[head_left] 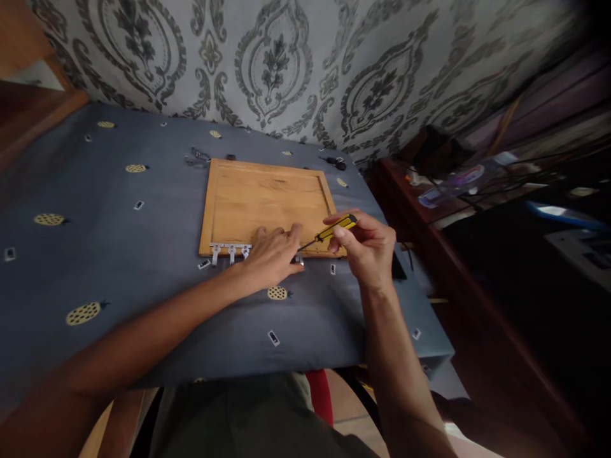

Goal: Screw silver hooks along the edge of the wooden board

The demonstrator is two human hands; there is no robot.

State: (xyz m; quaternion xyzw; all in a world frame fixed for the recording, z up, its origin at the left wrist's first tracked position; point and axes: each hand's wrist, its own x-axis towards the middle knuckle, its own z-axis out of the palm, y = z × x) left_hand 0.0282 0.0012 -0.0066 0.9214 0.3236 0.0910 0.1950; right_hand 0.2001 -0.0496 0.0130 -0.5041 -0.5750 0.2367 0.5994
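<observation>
A yellow-and-black screwdriver (337, 228) is held by its handle in my right hand (370, 245), the fingers closed round it. Its thin shaft slants down to the left, with the tip close to my left fingers. My left hand (272, 257) lies spread over the near edge of a framed wooden panel (267, 197), fingers on the wood and thumb below the edge. Under that hand runs a silver metal hook strip (231, 247), with several hooks jutting over the panel's near edge. My left hand covers its middle, and a shiny metal piece (299, 259) shows by the thumb.
A grey pineapple-print cloth (172, 229) covers the table. Behind the panel lie metal pliers-like tools (196, 158) and dark keys (338, 163). Patterned wallpaper rises at the back. To the right, a dark red surface (398, 191) carries a plastic bottle (465, 181) and cables.
</observation>
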